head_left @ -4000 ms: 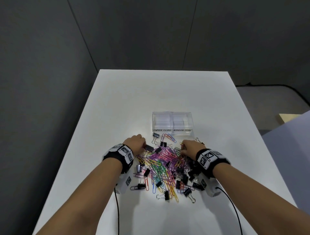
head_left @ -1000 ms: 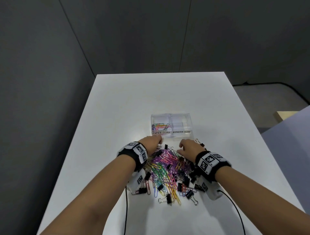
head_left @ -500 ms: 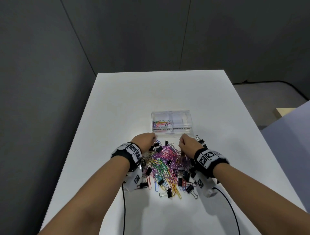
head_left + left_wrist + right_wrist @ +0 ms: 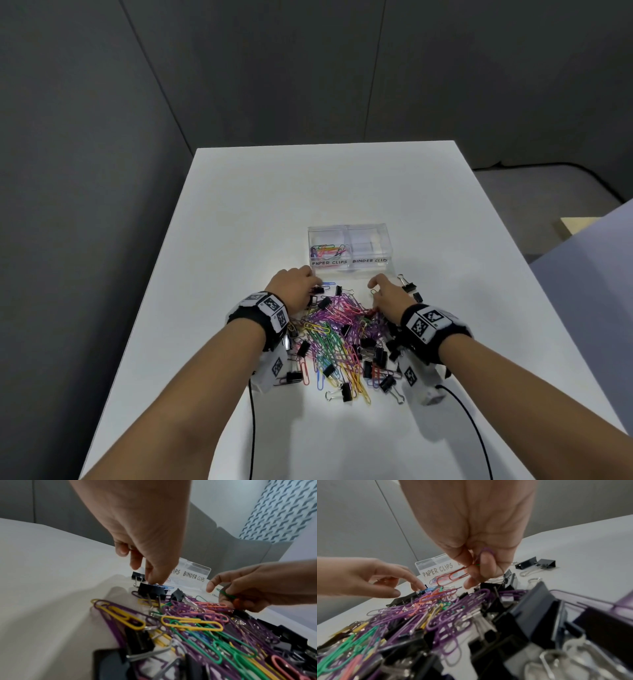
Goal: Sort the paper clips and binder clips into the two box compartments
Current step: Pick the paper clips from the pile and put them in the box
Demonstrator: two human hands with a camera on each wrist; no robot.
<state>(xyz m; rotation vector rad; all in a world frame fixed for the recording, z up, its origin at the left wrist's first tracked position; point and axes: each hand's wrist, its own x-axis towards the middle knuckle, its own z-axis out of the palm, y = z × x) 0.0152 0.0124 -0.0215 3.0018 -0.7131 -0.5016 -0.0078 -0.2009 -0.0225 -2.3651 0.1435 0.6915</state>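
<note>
- right hand (image 4: pixel 387 297) pinches paper clips (image 4: pixel 452 575), red + green + purple, over pile's far edge.
- left hand (image 4: pixel 294 286), fingers curled down, tips on blue clip (image 4: pixel 165 586) by binder clip (image 4: pixel 152 591).
- box (image 4: pixel 349 230) just beyond pile (image 4: pixel 342 337) on table (image 4: pixel 274 205); few clips in left compartment.

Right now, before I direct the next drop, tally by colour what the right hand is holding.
Pinched in the right hand, as far as the views show:
red paper clip: 1
green paper clip: 1
purple paper clip: 1
Total: 3
</note>
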